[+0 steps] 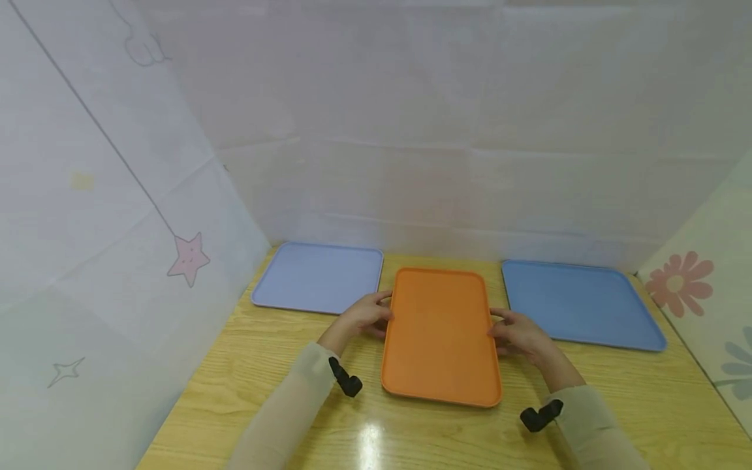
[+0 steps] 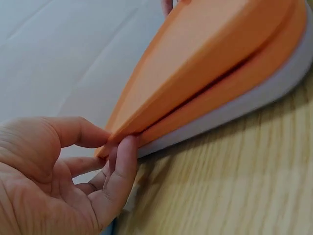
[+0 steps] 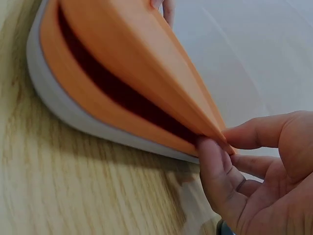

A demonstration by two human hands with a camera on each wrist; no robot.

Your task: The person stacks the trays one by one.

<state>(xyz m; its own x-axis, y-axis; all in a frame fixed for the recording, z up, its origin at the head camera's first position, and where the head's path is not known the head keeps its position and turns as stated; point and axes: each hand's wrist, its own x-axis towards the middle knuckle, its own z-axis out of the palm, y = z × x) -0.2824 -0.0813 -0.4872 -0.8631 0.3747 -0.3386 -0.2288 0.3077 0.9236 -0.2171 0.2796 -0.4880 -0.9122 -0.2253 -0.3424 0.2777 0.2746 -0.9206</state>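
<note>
An orange rectangular tray [image 1: 443, 336] lies lengthwise between my two hands. My left hand [image 1: 367, 315] grips its left long edge, thumb and fingertips at the rim in the left wrist view. On the opposite edge my right hand [image 1: 521, 334] pinches the rim with thumb and fingers. Beneath it, both wrist views show a second orange tray [image 3: 83, 98] and, lowest, a whitish tray [image 2: 215, 121] on the wood. A dark gap separates the upper orange tray from the lower one, wider toward the near end in the right wrist view.
A lavender tray [image 1: 322, 277] lies flat at the back left of the wooden table [image 1: 217, 385]. At the back right is a blue tray [image 1: 581, 303]. White printed sheets [image 1: 376, 130] wall in the back and both sides. Each wrist bears a black camera mount [image 1: 345, 377].
</note>
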